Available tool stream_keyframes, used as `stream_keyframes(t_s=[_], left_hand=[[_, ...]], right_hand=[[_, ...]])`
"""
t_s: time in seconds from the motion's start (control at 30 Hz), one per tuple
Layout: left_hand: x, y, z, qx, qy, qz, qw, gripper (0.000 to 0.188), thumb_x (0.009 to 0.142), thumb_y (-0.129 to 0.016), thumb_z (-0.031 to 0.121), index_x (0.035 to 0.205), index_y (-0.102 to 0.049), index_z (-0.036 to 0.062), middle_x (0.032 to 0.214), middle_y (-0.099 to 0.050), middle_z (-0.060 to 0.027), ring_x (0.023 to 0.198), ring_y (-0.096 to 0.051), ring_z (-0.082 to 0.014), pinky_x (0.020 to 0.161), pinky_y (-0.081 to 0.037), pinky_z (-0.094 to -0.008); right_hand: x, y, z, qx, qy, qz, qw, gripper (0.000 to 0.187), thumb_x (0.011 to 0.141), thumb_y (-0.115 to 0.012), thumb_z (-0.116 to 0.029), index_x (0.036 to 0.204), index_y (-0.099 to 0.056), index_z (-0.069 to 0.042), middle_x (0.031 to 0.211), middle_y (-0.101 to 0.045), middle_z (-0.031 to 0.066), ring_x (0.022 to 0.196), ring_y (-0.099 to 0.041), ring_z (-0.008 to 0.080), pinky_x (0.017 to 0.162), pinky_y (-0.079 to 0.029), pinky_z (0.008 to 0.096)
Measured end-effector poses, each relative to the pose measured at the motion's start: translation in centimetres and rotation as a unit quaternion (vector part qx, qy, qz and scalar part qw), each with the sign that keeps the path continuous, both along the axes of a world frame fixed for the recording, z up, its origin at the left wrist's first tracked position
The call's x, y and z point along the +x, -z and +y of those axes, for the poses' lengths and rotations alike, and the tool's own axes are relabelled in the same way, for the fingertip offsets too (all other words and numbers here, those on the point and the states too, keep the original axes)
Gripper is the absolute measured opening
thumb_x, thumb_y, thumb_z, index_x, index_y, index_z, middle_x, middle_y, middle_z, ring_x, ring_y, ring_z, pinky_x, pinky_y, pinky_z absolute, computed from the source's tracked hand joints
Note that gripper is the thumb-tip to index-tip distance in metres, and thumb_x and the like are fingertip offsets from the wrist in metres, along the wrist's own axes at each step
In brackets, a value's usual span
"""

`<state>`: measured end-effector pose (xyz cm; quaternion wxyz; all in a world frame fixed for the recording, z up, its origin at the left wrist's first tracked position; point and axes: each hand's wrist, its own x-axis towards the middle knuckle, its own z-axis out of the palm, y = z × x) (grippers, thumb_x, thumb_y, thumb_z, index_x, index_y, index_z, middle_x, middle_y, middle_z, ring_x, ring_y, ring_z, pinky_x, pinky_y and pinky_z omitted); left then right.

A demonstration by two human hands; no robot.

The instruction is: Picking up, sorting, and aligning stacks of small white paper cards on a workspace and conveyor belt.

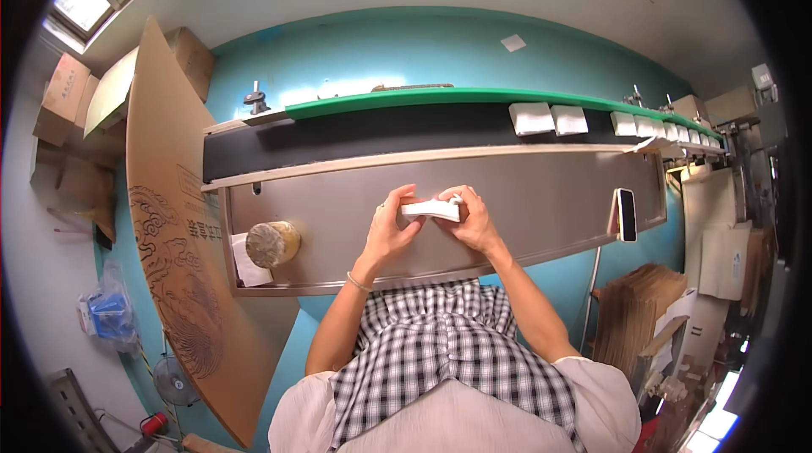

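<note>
Above the middle of the metal table (338,199) I hold a small stack of white folded paper (431,210), which looks like napkins. My left hand (392,223) grips its left end, thumb below and fingers above. My right hand (470,218) closes round its right end. The stack's near edge bows slightly. Beyond the table, a black conveyor belt (381,131) carries similar white paper stacks (532,118), with several more lined up towards the right.
A round, yellowish container (272,244) stands at the table's left end on white paper (251,260). A phone (626,214) is propped at the right edge. A tall cardboard sheet (173,258) leans on the left. Flattened cardboard (639,309) is piled at right. A green rail (406,98) borders the belt.
</note>
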<state>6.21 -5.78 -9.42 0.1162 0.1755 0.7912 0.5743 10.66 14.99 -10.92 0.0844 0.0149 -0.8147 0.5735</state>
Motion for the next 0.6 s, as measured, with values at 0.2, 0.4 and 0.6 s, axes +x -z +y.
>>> stream_keyframes(t_s=[0.2, 0.4, 0.6], left_hand=[[1.4, 0.8, 1.0, -0.025, 0.059, -0.008, 0.998, 0.061, 0.076, -0.074, 0.004, 0.132, -0.051, 0.0080, 0.126, -0.063, -0.0150, 0.119, -0.060, -0.0331, 0.100, -0.048, -0.0409], [2.8, 0.8, 3.1, 0.033, 0.010, 0.046, 0.998, 0.075, 0.070, -0.073, 0.001, 0.139, -0.044, 0.0080, 0.141, -0.051, -0.0175, 0.130, -0.051, -0.0355, 0.108, -0.042, -0.0425], [3.0, 0.7, 3.1, 0.010, -0.007, 0.028, 1.000, 0.079, 0.071, -0.069, 0.002, 0.143, -0.040, 0.0104, 0.134, -0.055, -0.0166, 0.124, -0.053, -0.0330, 0.105, -0.042, -0.0426]], right_hand=[[3.1, -0.8, 3.7, 0.086, 0.020, -0.007, 0.996, 0.029, 0.083, -0.064, -0.003, 0.111, -0.061, -0.008, 0.108, -0.066, 0.0122, 0.098, -0.063, 0.0329, 0.083, -0.053, 0.0389], [2.5, 0.9, 3.7, -0.140, -0.011, -0.022, 0.990, 0.030, 0.086, -0.045, 0.015, 0.103, -0.064, -0.001, 0.109, -0.072, 0.0126, 0.101, -0.069, 0.0229, 0.090, -0.055, 0.0324], [3.1, 0.2, 4.3, -0.039, -0.091, -0.084, 0.992, 0.038, 0.082, -0.055, 0.008, 0.118, -0.060, -0.004, 0.110, -0.068, 0.0135, 0.101, -0.067, 0.0263, 0.086, -0.053, 0.0328]])
